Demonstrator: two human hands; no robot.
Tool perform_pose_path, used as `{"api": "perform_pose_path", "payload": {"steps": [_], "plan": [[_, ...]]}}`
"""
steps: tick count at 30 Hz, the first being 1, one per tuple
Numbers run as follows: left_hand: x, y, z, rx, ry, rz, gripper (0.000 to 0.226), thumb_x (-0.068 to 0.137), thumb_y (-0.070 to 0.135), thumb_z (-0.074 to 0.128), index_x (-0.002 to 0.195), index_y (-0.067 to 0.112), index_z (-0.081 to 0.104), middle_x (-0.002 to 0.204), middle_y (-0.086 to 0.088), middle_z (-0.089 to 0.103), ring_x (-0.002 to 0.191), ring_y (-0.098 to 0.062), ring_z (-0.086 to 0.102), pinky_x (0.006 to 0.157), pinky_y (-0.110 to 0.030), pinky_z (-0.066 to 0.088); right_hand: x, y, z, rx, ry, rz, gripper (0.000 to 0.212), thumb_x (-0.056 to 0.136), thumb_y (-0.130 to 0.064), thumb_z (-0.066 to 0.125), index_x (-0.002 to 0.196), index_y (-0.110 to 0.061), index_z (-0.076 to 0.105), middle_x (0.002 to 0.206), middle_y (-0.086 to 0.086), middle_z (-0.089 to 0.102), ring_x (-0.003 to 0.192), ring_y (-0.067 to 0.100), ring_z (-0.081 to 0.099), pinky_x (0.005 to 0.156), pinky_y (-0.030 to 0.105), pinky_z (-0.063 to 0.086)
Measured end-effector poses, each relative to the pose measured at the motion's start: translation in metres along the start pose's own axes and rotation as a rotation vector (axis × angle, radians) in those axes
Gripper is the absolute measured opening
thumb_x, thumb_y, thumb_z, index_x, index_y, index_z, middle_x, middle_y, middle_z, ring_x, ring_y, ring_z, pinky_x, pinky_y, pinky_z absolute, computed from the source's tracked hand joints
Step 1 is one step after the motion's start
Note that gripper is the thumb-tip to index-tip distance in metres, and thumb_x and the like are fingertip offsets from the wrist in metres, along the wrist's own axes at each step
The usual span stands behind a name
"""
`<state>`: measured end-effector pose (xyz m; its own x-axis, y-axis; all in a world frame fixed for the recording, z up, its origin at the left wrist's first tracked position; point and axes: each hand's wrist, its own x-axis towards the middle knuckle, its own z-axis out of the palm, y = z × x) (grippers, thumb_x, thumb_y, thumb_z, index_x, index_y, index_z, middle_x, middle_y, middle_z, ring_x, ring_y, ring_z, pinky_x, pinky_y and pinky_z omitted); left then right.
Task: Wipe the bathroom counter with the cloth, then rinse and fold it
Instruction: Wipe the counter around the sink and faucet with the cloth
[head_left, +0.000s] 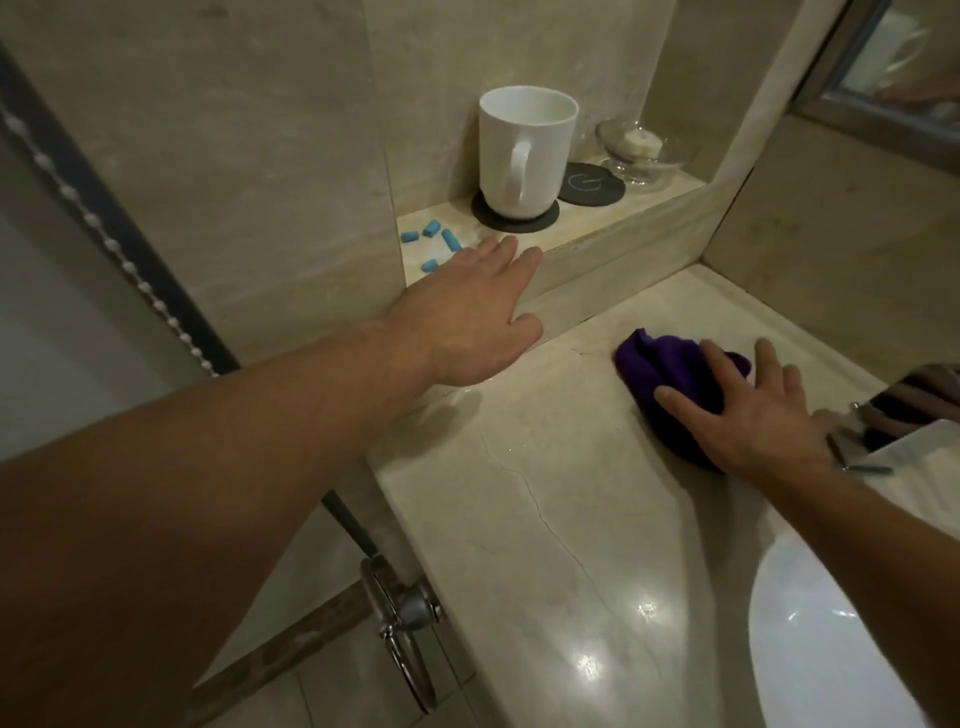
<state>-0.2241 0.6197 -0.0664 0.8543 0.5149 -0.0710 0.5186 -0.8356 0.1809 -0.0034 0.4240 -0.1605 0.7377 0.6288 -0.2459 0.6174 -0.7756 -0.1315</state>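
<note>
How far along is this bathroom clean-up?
Nothing looks finished. The right hand presses the purple cloth on the marble counter, so wiping is in hand; the left hand rests on the ledge. The cloth is bunched and away from the basin: rinsing and folding remain.

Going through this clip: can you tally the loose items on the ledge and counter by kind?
White mug: 1
Dark round coasters: 2
Blue capsule-shaped pieces: 4 visible
Glass dish: 1
Purple cloth: 1
Total: 9
</note>
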Motion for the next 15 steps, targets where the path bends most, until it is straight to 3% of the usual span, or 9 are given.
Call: {"api": "perform_pose_path", "payload": {"steps": [1, 5, 8, 15], "plan": [[0.000, 0.000, 0.002, 0.015, 0.009, 0.007, 0.066, 0.102, 0.041, 0.032, 0.158, 0.024, 0.002, 0.167, -0.002, 0.000, 0.153, -0.018, -0.001, 0.121, -0.033, 0.008, 0.000, 0.002, 0.003, 0.011, 0.003, 0.006, 0.089, 0.081, -0.089, 0.025, 0.155, -0.047, 0.000, 0.167, 0.004, 0.001, 0.151, 0.038, 0.012, 0.115, 0.064, 0.019], [-0.002, -0.002, 0.003, 0.004, 0.015, 0.017, 0.064, 0.102, 0.039, 0.032, 0.158, 0.028, 0.002, 0.167, -0.004, 0.000, 0.153, -0.019, 0.000, 0.121, -0.034, 0.008, -0.004, -0.009, 0.024, 0.068, 0.158, -0.023, 0.078, 0.091, -0.077, 0.026, 0.157, -0.041, 0.009, 0.163, 0.008, 0.026, 0.143, 0.033, 0.032, 0.115, 0.054, 0.030], [-0.003, -0.001, 0.001, -0.017, 0.000, 0.031, 0.064, 0.102, 0.036, 0.032, 0.158, 0.031, 0.002, 0.167, -0.005, -0.001, 0.153, -0.020, -0.002, 0.120, -0.034, 0.007, -0.005, -0.031, 0.031, 0.049, 0.163, -0.032, 0.073, 0.094, -0.073, 0.025, 0.157, -0.038, 0.014, 0.164, 0.008, 0.025, 0.145, 0.033, 0.030, 0.117, 0.052, 0.028], [-0.006, -0.001, -0.005, -0.071, -0.030, 0.034, 0.063, 0.102, 0.035, 0.032, 0.158, 0.032, 0.003, 0.167, -0.009, -0.002, 0.153, -0.021, -0.004, 0.120, -0.031, 0.000, -0.039, -0.122, 0.059, 0.043, 0.200, -0.268, 0.072, 0.091, -0.071, 0.025, 0.152, -0.035, 0.032, 0.155, 0.005, 0.043, 0.137, 0.028, 0.040, 0.114, 0.047, 0.032]]}}
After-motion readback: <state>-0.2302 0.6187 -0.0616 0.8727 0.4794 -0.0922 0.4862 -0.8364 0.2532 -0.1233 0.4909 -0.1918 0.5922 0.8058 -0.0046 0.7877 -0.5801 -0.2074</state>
